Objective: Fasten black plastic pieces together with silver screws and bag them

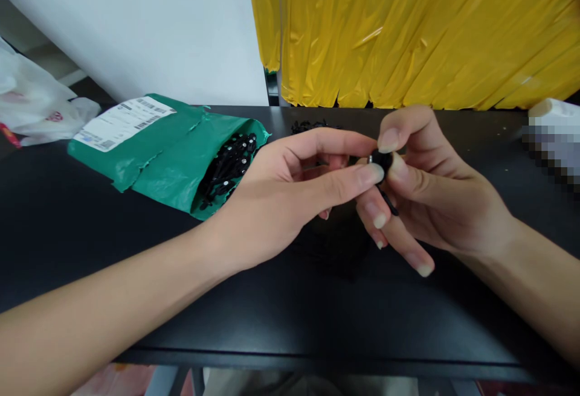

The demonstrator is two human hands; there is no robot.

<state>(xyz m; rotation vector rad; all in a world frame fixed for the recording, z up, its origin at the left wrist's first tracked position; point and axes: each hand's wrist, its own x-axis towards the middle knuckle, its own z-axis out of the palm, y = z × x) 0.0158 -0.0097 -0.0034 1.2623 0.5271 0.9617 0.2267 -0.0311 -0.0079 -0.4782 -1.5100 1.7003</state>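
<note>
A small black piece (pixel 383 160) with a shiny metal spot is pinched between both hands, right of the middle of the view. My left hand (pixel 299 191) grips its left side between thumb and index finger. Thumb and index finger of my right hand (pixel 435 185) close on its right side. A thin black tail (pixel 388 201) hangs below the pinch, over the right fingers. To the left lies a torn green plastic mailer (pixel 167 148), its mouth open toward my left hand, with many black pieces (pixel 229 163) with shiny dots inside.
More black pieces (pixel 310 125) lie on the dark table (pixel 290 317) behind my left hand. Yellow plastic (pixel 408 34) hangs along the back beside a white panel (pixel 181 28). A white plastic bag (pixel 40 100) sits far left, a white object (pixel 555 112) far right.
</note>
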